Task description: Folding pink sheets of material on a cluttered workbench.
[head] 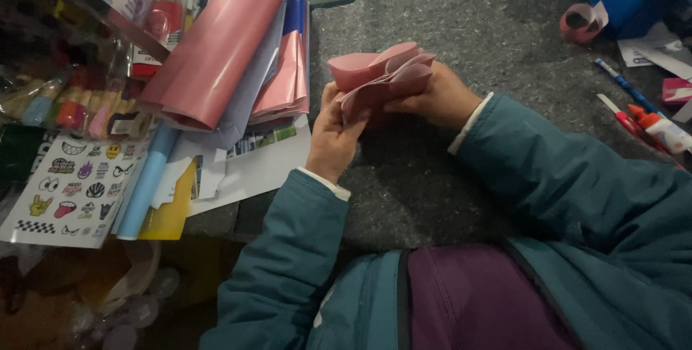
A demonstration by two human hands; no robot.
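Observation:
A bundle of looped pink paper strips (382, 74) is held above a grey felt mat (461, 25). My left hand (331, 134) grips the bundle's lower left end with thumb and fingers. My right hand (440, 98) holds the bundle from the right, fingers curled under the loops. Both arms wear teal jacket sleeves with white cuffs.
Rolled pink, blue and light-blue sheets (216, 47) lie at the left of the mat, beside a sticker sheet (72, 188) and small paint bottles (72, 112). A pink paper curl (582, 22), a blue pen (623, 83) and a glue bottle (659, 130) sit at the right.

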